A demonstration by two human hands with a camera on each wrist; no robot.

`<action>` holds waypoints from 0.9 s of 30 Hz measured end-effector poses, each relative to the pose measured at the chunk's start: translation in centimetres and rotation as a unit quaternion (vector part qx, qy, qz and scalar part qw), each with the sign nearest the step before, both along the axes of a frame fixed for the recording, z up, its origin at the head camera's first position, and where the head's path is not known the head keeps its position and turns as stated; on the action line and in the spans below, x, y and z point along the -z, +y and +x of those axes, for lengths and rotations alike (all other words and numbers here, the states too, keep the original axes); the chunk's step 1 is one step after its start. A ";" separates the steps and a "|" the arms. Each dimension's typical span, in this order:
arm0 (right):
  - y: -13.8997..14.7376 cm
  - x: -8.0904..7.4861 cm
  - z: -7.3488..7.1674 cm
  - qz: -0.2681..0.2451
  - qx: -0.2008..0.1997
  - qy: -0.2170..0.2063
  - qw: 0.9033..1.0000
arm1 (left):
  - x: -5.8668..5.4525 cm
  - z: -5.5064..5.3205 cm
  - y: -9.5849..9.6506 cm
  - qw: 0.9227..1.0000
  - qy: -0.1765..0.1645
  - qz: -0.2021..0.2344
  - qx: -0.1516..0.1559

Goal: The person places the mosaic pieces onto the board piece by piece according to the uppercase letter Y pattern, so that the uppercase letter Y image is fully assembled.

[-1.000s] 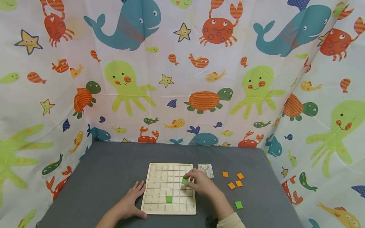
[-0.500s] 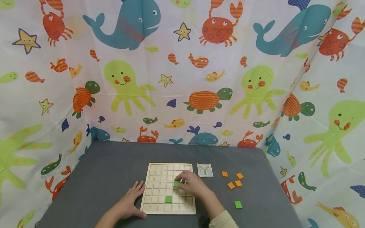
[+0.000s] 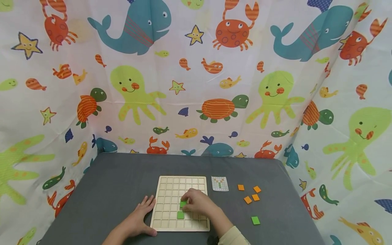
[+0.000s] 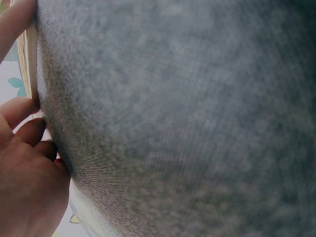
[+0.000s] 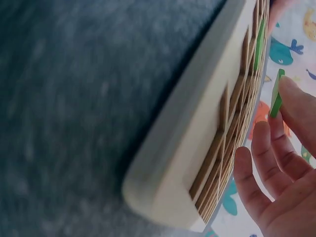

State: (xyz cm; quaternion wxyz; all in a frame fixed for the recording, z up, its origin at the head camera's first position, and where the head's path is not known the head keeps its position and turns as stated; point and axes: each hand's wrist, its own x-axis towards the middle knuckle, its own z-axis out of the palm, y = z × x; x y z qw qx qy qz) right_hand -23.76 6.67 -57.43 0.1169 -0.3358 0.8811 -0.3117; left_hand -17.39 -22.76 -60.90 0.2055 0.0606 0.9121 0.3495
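A wooden grid board (image 3: 165, 206) lies on the grey table. My right hand (image 3: 199, 203) pinches a green square tile (image 5: 276, 94) between thumb and finger; in the right wrist view this tile is held apart from the board, above the grid. Just nearer than it in the head view, a second green tile (image 3: 180, 215) sits in one of the cells. My left hand (image 3: 137, 218) rests at the board's left edge, fingers spread along the side and thumb by the near left corner. Its fingertips touch the edge in the left wrist view.
Right of the board lies a small printed card with a coloured grid pattern (image 3: 219, 183). Farther right are several orange tiles (image 3: 247, 200) and one loose green tile (image 3: 255, 220). A sea-animal curtain (image 3: 190, 136) surrounds the table's back and sides.
My right hand has moved left and nearer across the board with the green tile, to just behind the tile in the grid. My left hand has stayed in place.
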 end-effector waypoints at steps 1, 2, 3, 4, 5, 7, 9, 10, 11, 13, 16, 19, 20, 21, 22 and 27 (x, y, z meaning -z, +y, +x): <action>-0.2 0.1 0.0 0.004 -0.001 0.003 1.000 | 0.0 0.0 0.0 1.000 -0.001 0.000 0.000; -0.3 0.1 0.1 0.009 0.001 0.006 1.000 | 0.0 0.0 0.0 1.000 0.000 0.001 0.000; -0.5 0.2 0.1 0.015 0.003 0.008 1.000 | 0.1 0.0 0.0 1.000 -0.001 0.001 0.001; -0.6 0.3 0.2 0.023 0.006 0.011 1.000 | 0.1 0.0 0.0 1.000 0.000 0.000 -0.001; -0.7 0.3 0.3 0.029 0.009 0.013 0.999 | 0.2 0.0 0.0 1.000 -0.001 -0.001 0.000; -1.0 0.2 0.5 0.041 0.017 0.013 0.999 | 0.3 0.0 0.0 1.000 0.000 -0.003 -0.003; -1.2 0.0 0.7 0.056 0.022 0.014 0.998 | 0.3 0.0 -0.1 1.000 0.001 -0.005 -0.004; -1.3 -0.1 0.8 0.063 0.023 0.016 0.998 | 0.3 0.1 -0.1 1.000 0.001 -0.005 -0.004; -1.3 -0.2 0.9 0.071 0.026 0.019 0.997 | 0.3 0.0 -0.1 1.000 0.000 -0.005 -0.003; -1.5 -0.3 1.0 0.083 0.028 0.028 0.996 | 0.2 0.0 0.0 1.000 0.002 -0.003 0.001; -1.7 -0.4 1.1 0.095 0.032 0.041 0.994 | 0.1 0.0 0.0 1.000 0.004 0.000 0.004; -1.9 -0.4 1.1 0.090 0.029 0.037 0.995 | 0.0 0.1 0.0 1.000 0.005 -0.001 0.001; -2.0 -0.4 1.1 0.089 0.029 0.033 0.995 | 0.0 0.1 0.0 1.000 0.005 -0.002 0.000; -2.0 -0.4 1.0 0.086 0.028 0.030 0.995 | 0.0 0.1 0.0 1.000 0.005 -0.003 -0.002; -2.1 -0.3 1.0 0.081 0.027 0.023 0.996 | 0.0 0.1 0.0 1.000 0.005 -0.004 -0.002; -1.9 -0.1 0.8 0.057 0.025 0.008 0.998 | 0.1 0.2 -0.1 1.000 0.005 -0.005 0.001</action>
